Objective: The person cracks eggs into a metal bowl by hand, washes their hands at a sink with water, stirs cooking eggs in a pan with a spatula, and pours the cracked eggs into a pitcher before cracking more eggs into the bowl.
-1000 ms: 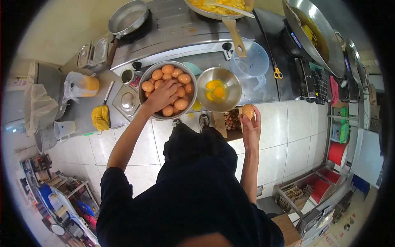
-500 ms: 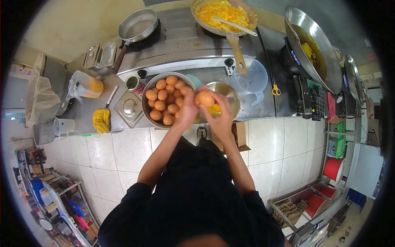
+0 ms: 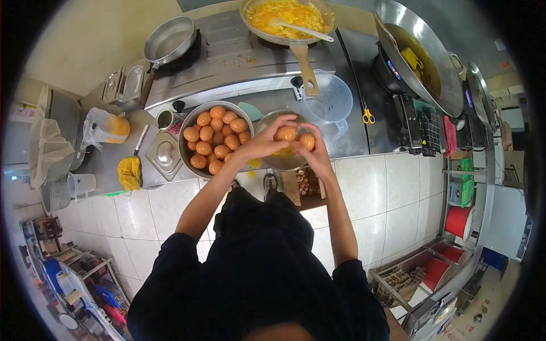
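Above a steel mixing bowl (image 3: 264,121), both hands are close together with one brown shell piece in each. The fingers of my left hand (image 3: 266,142) are closed around an eggshell half (image 3: 285,133). My right hand (image 3: 318,156) grips the other eggshell half (image 3: 307,140). Yellow yolk (image 3: 282,152) shows in the bowl beneath them, partly covered by my fingers. Just left of it stands a metal pot (image 3: 182,149) heaped with whole brown eggs (image 3: 219,138).
Behind are a stove (image 3: 227,37), a pan of yellow egg (image 3: 287,40) with its handle jutting forward, and a clear plastic jug (image 3: 330,102). An oil-filled wok (image 3: 446,85) stands right. Below the counter edge sits a carton of eggshells (image 3: 310,184).
The egg that both hands held whole has parted into two shell pieces, one per hand. My hands have spread slightly, and the whole view has shifted a little.
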`<action>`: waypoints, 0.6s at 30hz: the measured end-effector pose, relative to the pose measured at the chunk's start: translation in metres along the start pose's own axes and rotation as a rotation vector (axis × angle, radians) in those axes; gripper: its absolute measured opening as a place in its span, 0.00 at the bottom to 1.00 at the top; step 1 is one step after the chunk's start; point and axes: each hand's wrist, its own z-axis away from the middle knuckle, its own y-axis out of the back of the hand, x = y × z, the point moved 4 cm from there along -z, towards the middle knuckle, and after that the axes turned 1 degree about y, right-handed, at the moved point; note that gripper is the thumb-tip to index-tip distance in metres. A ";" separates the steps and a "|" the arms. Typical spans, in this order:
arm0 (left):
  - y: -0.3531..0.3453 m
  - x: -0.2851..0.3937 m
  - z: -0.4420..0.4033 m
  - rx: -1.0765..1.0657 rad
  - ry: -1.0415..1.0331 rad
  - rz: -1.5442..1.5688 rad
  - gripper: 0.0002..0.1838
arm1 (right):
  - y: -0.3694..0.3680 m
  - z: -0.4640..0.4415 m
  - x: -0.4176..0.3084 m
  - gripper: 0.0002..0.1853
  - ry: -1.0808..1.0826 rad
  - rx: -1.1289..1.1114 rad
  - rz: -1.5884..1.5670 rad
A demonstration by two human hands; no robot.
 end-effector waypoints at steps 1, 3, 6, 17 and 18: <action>-0.003 -0.001 -0.004 -0.030 -0.007 -0.012 0.38 | 0.000 -0.004 -0.006 0.28 0.098 -0.037 0.123; -0.005 -0.009 -0.013 -0.059 -0.012 -0.023 0.37 | 0.010 -0.010 0.000 0.27 0.011 -0.089 0.126; -0.004 -0.012 -0.019 -0.085 -0.119 -0.044 0.36 | 0.014 -0.017 0.007 0.25 0.090 -0.109 0.231; 0.013 -0.011 -0.007 0.093 -0.204 -0.736 0.21 | 0.023 -0.021 0.025 0.26 0.375 -0.015 0.546; 0.013 -0.011 -0.006 0.089 -0.202 -0.739 0.21 | 0.022 -0.019 0.022 0.26 0.397 0.038 0.594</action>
